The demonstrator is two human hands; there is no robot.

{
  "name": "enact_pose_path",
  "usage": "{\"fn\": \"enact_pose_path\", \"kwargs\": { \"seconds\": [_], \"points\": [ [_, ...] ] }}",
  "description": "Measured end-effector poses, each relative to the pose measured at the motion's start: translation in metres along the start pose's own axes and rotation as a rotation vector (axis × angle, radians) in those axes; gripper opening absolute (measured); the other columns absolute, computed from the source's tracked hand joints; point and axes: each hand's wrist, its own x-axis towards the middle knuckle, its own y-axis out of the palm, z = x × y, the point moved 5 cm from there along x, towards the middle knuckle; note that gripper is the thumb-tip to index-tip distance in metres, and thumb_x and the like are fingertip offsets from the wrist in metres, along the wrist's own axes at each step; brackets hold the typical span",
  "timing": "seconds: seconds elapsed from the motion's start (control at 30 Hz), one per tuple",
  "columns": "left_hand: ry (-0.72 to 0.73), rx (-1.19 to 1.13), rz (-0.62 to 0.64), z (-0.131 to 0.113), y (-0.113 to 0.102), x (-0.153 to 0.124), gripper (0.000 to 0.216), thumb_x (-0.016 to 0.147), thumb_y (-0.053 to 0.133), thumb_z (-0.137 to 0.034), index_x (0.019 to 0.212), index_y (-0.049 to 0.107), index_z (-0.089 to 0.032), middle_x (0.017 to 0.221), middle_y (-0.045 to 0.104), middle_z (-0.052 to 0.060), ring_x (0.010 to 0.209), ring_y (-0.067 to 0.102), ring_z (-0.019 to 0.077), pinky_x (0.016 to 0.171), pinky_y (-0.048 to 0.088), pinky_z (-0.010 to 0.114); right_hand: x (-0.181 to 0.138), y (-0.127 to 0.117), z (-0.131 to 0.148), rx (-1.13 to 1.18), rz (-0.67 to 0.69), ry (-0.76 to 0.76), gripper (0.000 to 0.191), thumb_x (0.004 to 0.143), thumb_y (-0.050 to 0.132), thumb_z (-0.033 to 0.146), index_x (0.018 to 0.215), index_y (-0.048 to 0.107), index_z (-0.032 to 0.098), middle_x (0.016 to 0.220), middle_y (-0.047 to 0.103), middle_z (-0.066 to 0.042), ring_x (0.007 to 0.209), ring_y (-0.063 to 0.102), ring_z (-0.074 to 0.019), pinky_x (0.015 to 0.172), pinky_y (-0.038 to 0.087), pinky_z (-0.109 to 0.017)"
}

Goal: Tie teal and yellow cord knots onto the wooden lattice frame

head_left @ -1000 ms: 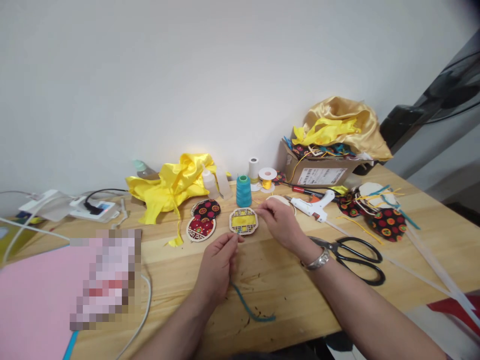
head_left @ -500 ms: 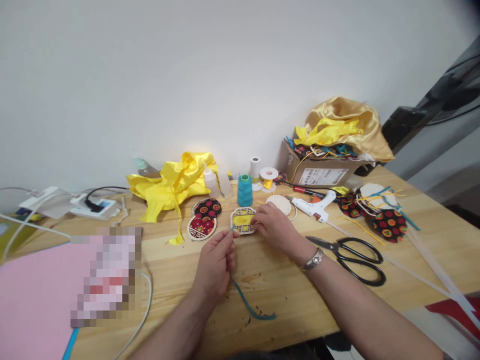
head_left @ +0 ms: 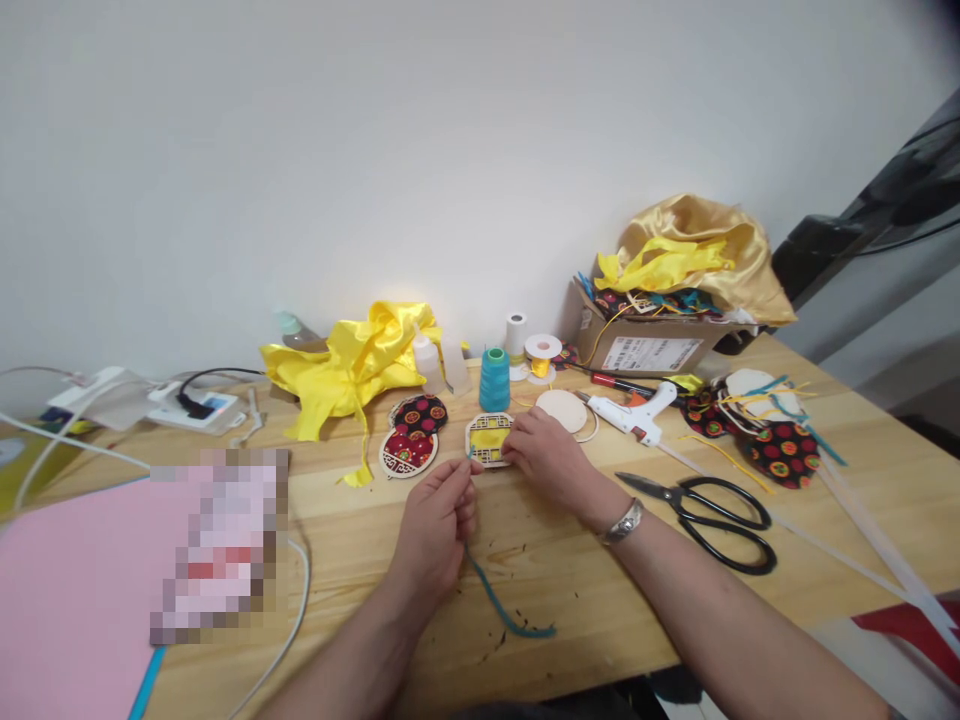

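My left hand (head_left: 439,520) pinches a teal cord (head_left: 499,605) between thumb and forefinger; its loose tail curves down over the table. The cord's upper end meets the lower left edge of a small wooden lattice frame (head_left: 487,438) backed with yellow cloth. On the frame's right edge, the closed fingers of my right hand (head_left: 551,455) grip it and hide that side. A cone of teal thread (head_left: 495,380) stands just behind. To the left lies a round wooden ornament (head_left: 409,453) with red patterned cloth.
Black-handled scissors (head_left: 712,515) and a white glue gun (head_left: 637,412) lie to the right. Behind are yellow satin cloth (head_left: 352,365), a white bottle (head_left: 426,360) and a cardboard box (head_left: 652,350) of fabric. A pink sheet (head_left: 67,590) and white cables occupy the left side.
The view has shifted slightly, so everything sits a little further right. Both hands keep their grips, with hardly any movement at the frame.
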Motion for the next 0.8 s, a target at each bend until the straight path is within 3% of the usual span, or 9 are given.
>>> {"fn": "enact_pose_path", "kwargs": {
  "seconds": [0.2, 0.4, 0.63, 0.8],
  "points": [
    [-0.005, -0.002, 0.002, 0.0, 0.001, -0.001, 0.023, 0.066, 0.07, -0.032, 0.073, 0.057, -0.013, 0.046, 0.032, -0.011, 0.036, 0.021, 0.0011, 0.035, 0.014, 0.013, -0.002, 0.004, 0.001, 0.051, 0.003, -0.016, 0.014, 0.083, 0.048, 0.008, 0.076, 0.057, 0.017, 0.085, 0.055, -0.008, 0.084, 0.042, -0.0198, 0.073, 0.035, -0.031],
    [-0.004, -0.001, -0.002, -0.001, 0.0, -0.001, 0.023, 0.067, 0.069, -0.032, 0.073, 0.057, -0.014, 0.046, 0.033, -0.011, 0.037, 0.022, 0.0014, 0.036, 0.014, 0.013, 0.001, -0.003, -0.006, 0.271, -0.074, 0.064, 0.013, 0.083, 0.047, 0.011, 0.073, 0.054, 0.017, 0.082, 0.055, -0.006, 0.083, 0.044, -0.0188, 0.076, 0.036, -0.032],
    [0.003, 0.0, 0.001, -0.001, -0.001, -0.001, 0.022, 0.069, 0.067, -0.032, 0.074, 0.057, -0.014, 0.046, 0.031, -0.011, 0.037, 0.02, 0.0013, 0.036, 0.012, 0.014, 0.015, -0.038, -0.017, 0.705, -0.207, 0.221, 0.016, 0.083, 0.045, 0.022, 0.069, 0.049, 0.017, 0.066, 0.05, 0.002, 0.063, 0.045, -0.0112, 0.059, 0.037, -0.025],
    [0.015, -0.005, 0.011, -0.003, -0.002, 0.0, 0.023, 0.068, 0.068, -0.033, 0.074, 0.057, -0.014, 0.046, 0.029, -0.011, 0.037, 0.019, 0.0019, 0.036, 0.013, 0.015, 0.053, -0.08, -0.017, 0.981, -0.232, 0.231, 0.021, 0.086, 0.04, 0.028, 0.07, 0.049, 0.016, 0.06, 0.046, 0.003, 0.05, 0.039, -0.0067, 0.047, 0.033, -0.02]
  ]
}}
